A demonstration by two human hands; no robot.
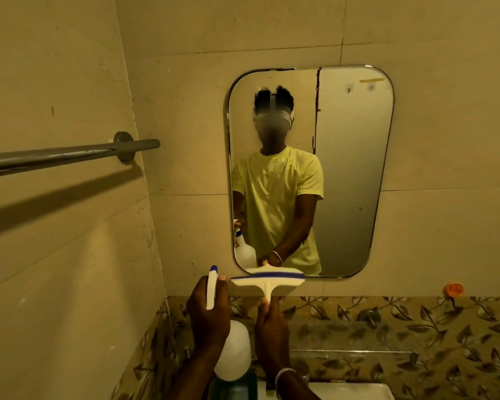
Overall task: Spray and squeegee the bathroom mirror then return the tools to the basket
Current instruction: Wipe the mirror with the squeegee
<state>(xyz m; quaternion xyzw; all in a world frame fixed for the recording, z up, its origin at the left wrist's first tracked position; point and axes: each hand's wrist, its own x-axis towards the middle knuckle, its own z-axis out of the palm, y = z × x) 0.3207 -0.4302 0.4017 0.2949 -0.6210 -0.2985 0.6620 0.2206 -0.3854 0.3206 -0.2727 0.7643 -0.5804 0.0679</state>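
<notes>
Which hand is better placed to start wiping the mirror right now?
The right hand. It grips the squeegee, whose blade sits at the mirror's lower edge. The left hand is occupied with the spray bottle.

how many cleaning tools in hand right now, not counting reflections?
2. Spray bottle in the left hand, low left of the mirror. Squeegee in the right hand, at the mirror's bottom edge.

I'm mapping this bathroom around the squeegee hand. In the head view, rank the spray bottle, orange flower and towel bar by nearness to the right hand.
From the right hand:
1. Spray bottle, just left, in the left hand.
2. Orange flower, right, on the tile border.
3. Towel bar, upper left wall.
</notes>
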